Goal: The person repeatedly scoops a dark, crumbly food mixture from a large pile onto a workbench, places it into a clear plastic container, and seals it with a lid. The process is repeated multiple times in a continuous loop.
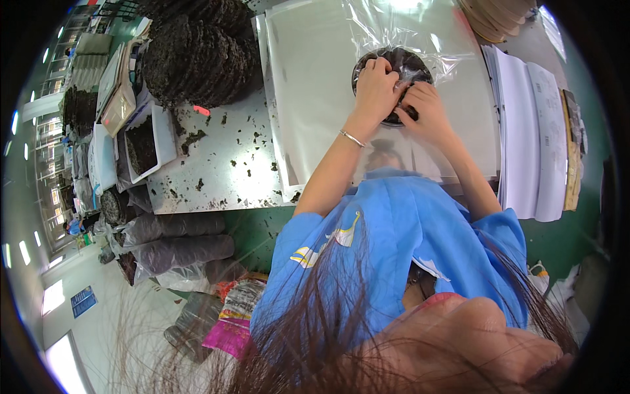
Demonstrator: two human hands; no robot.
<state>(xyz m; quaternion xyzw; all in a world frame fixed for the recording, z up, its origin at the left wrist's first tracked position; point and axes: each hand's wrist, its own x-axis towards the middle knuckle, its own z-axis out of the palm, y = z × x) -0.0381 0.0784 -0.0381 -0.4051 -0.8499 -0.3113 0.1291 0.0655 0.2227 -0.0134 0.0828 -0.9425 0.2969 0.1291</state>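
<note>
A round black dish or disc (416, 64) with dark contents lies on the pale sheets (315, 108) before me. Clear plastic film (374, 27) spreads over it and runs wrinkled toward the far edge. Over the left part of the disc, my left hand (376, 88) has its fingers curled into the film. My right hand (427, 106) pinches at the film near the disc's middle, its thumb low. A whitish bunch of film shows between both hands. My fingers hide much of the disc, so its contents are unclear.
Stacked rough dark cakes, perhaps dried seaweed (202, 59), stand left on the metal table (236, 162), with crumbs and a red piece (201, 110). A white tub (165, 138) is farther left. White paper sheets (521, 143) lie right; round boards (497, 19) are stacked beyond.
</note>
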